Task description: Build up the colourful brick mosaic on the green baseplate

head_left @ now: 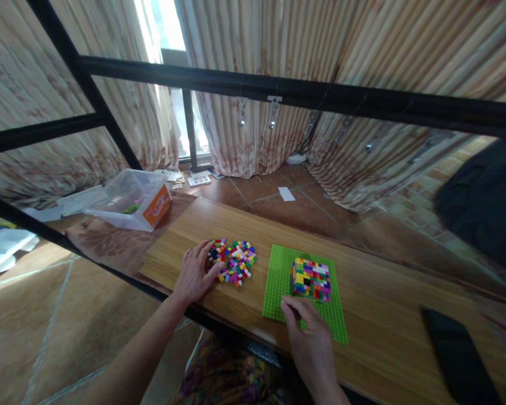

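My left hand rests at the left edge of a loose pile of small coloured bricks, thumb and fingers apart and touching the bricks there. Toward the right lies a green studded baseplate. On it stands a multicoloured block built of bricks, with a small dark gap in its top. Over the plate's front part is my right hand, just nearer to me than the block. Its thumb and index finger are pinched together; whatever may be between them is too small or hidden to make out.
The wooden board carries a black flat device at the right. Beyond its left end sits a clear plastic bin with an orange label. A black metal bar crosses in front of the curtains. White paper lies on the floor.
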Demonstrator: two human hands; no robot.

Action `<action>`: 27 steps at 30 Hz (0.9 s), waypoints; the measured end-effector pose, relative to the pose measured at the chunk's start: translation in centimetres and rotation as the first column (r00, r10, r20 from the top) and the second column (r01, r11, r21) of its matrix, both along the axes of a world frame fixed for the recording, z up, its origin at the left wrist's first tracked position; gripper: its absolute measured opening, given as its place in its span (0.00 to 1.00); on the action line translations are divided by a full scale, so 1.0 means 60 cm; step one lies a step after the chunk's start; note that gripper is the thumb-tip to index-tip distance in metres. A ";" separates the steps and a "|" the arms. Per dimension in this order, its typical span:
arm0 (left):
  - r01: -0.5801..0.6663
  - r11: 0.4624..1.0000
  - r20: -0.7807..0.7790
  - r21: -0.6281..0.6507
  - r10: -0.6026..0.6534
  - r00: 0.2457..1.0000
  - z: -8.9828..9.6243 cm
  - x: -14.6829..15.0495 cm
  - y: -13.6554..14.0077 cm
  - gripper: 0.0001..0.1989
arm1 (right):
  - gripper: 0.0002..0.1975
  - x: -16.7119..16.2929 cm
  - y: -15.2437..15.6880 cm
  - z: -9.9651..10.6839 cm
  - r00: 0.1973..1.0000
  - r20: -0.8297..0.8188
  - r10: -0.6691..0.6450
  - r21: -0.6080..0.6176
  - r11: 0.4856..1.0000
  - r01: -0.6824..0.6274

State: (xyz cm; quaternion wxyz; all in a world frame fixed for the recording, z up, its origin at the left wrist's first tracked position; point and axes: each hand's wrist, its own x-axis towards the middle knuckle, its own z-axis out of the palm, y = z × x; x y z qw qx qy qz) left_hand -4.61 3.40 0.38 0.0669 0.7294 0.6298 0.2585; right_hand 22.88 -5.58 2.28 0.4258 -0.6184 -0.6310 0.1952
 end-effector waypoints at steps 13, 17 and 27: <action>0.003 1.000 -0.042 0.017 -0.003 0.999 -0.003 -0.002 0.008 0.27 | 0.16 0.102 0.033 -0.009 0.951 0.184 -0.249 0.070 0.968 0.241; 0.006 1.000 -0.046 0.016 -0.006 0.999 -0.002 -0.002 0.008 0.27 | 0.17 0.092 0.038 -0.010 0.945 0.194 -0.263 0.094 0.964 0.249; -0.011 1.000 -0.046 0.014 0.011 0.999 -0.007 -0.002 0.008 0.26 | 0.20 0.091 0.041 -0.017 0.945 0.115 -0.305 0.049 0.952 0.301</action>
